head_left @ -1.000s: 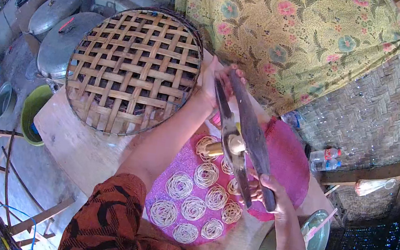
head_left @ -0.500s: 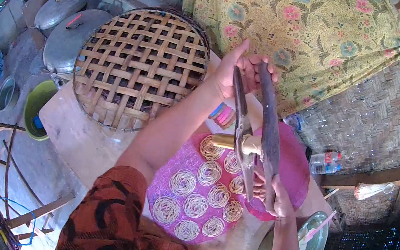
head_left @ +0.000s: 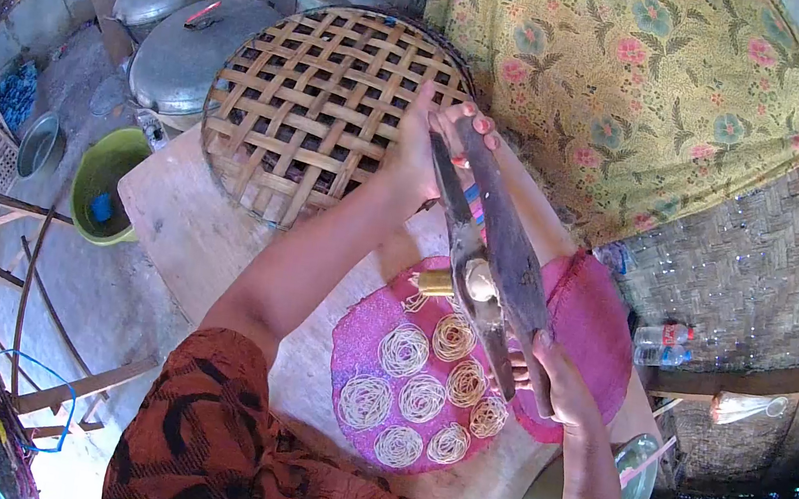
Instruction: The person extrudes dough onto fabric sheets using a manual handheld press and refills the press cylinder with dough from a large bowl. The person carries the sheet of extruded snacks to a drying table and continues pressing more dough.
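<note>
My left hand [head_left: 429, 158] is closed round the upper ends of two dark wooden bars, and my right hand [head_left: 558, 387] grips their lower ends. They form a hand-held noodle press [head_left: 512, 234]. Pale dough [head_left: 481, 279] shows between its bars. A brass cylinder [head_left: 435, 283] sticks out of its left side, above a round pink mat [head_left: 347, 344]. Loose pale strands [head_left: 416, 301] lie under the cylinder, at the mat's upper edge. Several coiled noodle nests [head_left: 403, 349] cover the mat; the press and my right hand hide part of it.
A large woven bamboo tray [head_left: 326, 119] sits at the table's back left. Another pink mat [head_left: 591, 325] lies right of the press, near a green bowl [head_left: 636, 483]. A lime basin [head_left: 106, 176] and lidded metal pots [head_left: 198, 51] stand left. Floral cloth [head_left: 623, 87] hangs behind.
The press has moved left over the mat, and its cylinder now sits above loose strands near the mat's edge. The upper ends of the bars look closer together. The camera view has turned slightly.
</note>
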